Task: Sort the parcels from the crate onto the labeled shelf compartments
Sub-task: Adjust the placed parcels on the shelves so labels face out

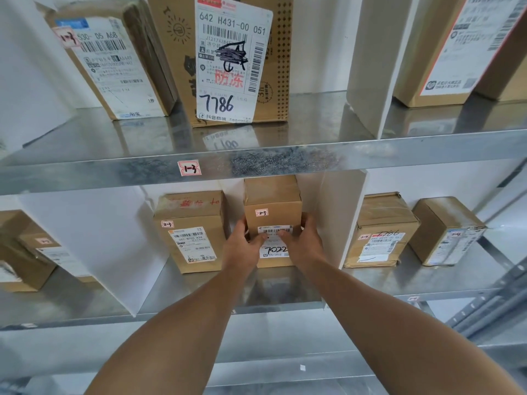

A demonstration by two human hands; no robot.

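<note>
Three parcels (225,61) stand on the upper shelf (285,163), at least five on the lower shelf (199,292); four white dividers (368,67), two hands (242,246) (305,243)

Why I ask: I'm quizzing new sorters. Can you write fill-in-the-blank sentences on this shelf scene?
1. The left hand and right hand hold the small parcel, whose own tag reads ___.
2. The shelf-edge label above it reads ___.
3. The large parcel on the upper shelf bears the handwritten number ___.
Missing words: 2-3; 1-3; 7786.
</note>
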